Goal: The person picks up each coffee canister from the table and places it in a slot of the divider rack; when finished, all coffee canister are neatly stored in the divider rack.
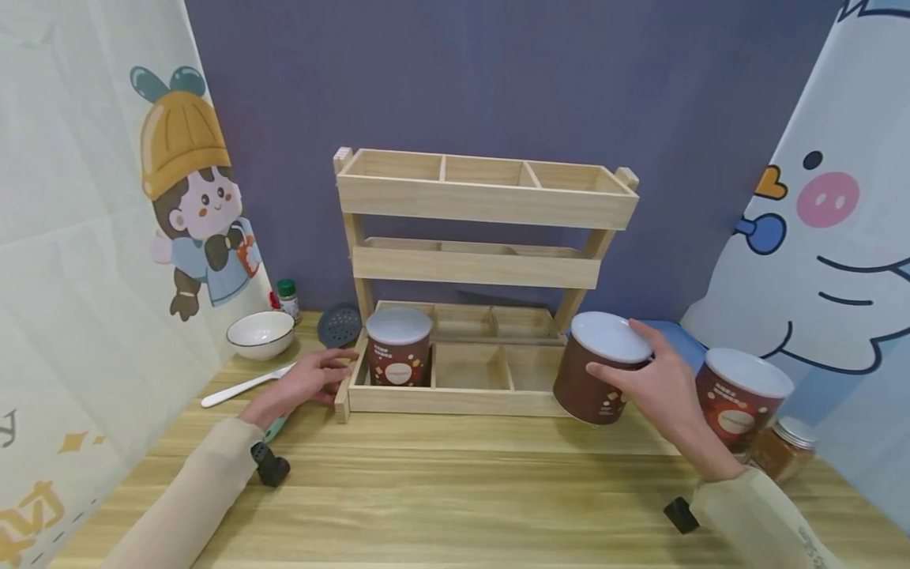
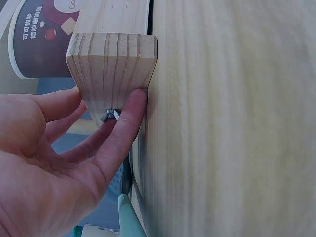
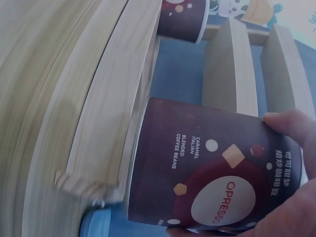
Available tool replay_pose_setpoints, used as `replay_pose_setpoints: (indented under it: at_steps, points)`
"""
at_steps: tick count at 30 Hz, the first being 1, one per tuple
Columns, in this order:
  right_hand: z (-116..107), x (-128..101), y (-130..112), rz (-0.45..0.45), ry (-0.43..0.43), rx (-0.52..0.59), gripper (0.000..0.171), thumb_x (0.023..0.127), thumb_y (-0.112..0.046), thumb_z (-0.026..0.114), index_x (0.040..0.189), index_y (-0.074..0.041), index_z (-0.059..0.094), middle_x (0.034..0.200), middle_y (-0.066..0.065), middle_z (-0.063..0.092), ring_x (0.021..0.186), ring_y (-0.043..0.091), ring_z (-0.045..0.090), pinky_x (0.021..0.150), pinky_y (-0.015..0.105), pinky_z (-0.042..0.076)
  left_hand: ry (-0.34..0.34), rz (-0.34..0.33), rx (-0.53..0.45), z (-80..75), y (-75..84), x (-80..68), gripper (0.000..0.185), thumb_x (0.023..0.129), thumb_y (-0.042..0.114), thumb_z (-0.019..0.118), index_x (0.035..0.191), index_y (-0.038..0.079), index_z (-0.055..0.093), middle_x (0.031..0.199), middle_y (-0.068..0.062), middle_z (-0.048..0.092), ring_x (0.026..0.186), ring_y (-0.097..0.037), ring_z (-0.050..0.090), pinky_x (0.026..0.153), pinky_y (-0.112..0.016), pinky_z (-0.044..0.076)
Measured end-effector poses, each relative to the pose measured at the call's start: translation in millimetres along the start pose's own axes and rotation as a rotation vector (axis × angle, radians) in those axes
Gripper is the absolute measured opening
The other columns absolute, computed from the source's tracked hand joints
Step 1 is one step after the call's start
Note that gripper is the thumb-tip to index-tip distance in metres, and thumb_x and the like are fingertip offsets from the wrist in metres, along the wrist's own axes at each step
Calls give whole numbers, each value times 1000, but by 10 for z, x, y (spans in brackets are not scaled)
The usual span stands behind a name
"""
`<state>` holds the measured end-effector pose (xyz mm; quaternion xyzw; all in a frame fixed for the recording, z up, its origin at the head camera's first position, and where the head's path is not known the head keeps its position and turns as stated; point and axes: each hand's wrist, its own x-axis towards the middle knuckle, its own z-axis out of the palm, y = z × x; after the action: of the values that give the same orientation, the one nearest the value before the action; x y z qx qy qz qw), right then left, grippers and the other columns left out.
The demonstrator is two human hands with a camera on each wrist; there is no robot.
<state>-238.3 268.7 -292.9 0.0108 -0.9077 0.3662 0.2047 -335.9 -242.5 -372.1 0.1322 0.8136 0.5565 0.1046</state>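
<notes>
One coffee can (image 1: 599, 370), tilted just beside the wooden rack (image 1: 469, 348) above the counter (image 1: 455, 506), sits in the right hand (image 1: 657, 387) grip closed around its lidded top; rigid, smooth-walled, probably light, best held around the sidewall, while the left hand (image 1: 306, 383) rests open-fingered against the rack.

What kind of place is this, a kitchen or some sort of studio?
Probably a staged kitchen corner, not a real one: cartoon-printed curtains hang round a wooden table bearing a tiered wooden rack, coffee tubs such as the one in the right hand, and a bowl.
</notes>
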Motion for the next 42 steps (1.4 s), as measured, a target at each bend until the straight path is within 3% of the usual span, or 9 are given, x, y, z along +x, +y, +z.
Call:
replay_pose_setpoints:
  at_steps: [13,21,34,42]
  points:
    - [374,63,-314,-29,-72,59,109,76,-57,85,160,-14,30,147,29,43,125,47,50,88,58,48,-11,11,15,26,10,-39,48,108,11,46,151,-6,36,115,-24,66,87,-20,67,70,-37,58]
    - [667,165,-480,-41,-115,127,107,73,-59,85,159,-20,33,146,22,47,125,41,52,90,56,49,-7,1,13,14,15,-49,47,108,11,46,151,-5,37,107,-16,68,85,-18,67,69,-37,58]
    - [1106,388,-738,-54,-104,179,107,72,-57,87,158,-20,35,144,16,50,119,36,57,88,52,51,-7,0,13,24,18,-26,46,108,10,46,151,-4,37,109,-18,68,86,-19,68,70,-36,58]
    - [1347,556,-772,-93,-61,194,102,72,-51,88,155,-15,39,133,17,59,114,33,60,89,50,51,-9,12,21,16,23,-26,47,108,10,47,151,-5,36,109,-19,68,85,-19,67,70,-37,58]
